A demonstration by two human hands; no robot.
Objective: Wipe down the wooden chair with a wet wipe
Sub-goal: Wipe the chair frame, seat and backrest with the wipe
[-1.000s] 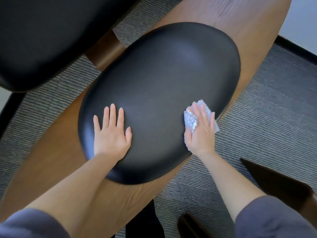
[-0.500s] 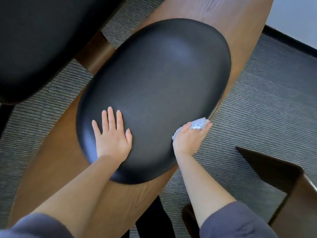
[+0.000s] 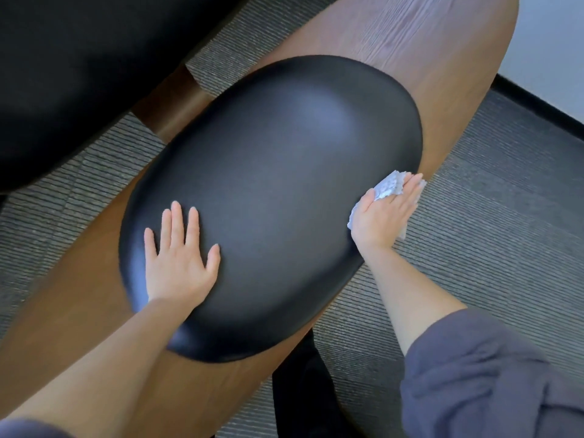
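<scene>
The wooden chair (image 3: 420, 49) has a brown curved shell with an oval black cushion (image 3: 278, 191) on it, seen from above. My left hand (image 3: 180, 260) lies flat on the cushion's near left part, fingers spread, holding nothing. My right hand (image 3: 384, 213) presses a crumpled white wet wipe (image 3: 387, 186) against the cushion's right edge, where it meets the wooden shell. Most of the wipe is hidden under my palm and fingers.
A second black cushion (image 3: 63, 74) of the same chair fills the upper left, joined by a wooden piece (image 3: 170, 105). Grey ribbed carpet (image 3: 489, 232) lies all around. A dark baseboard and pale wall (image 3: 553, 52) are at the upper right.
My right hand slid with the wipe from the top of the cushion down to its right edge, then forward along that edge. My left hand stayed flat on the cushion.
</scene>
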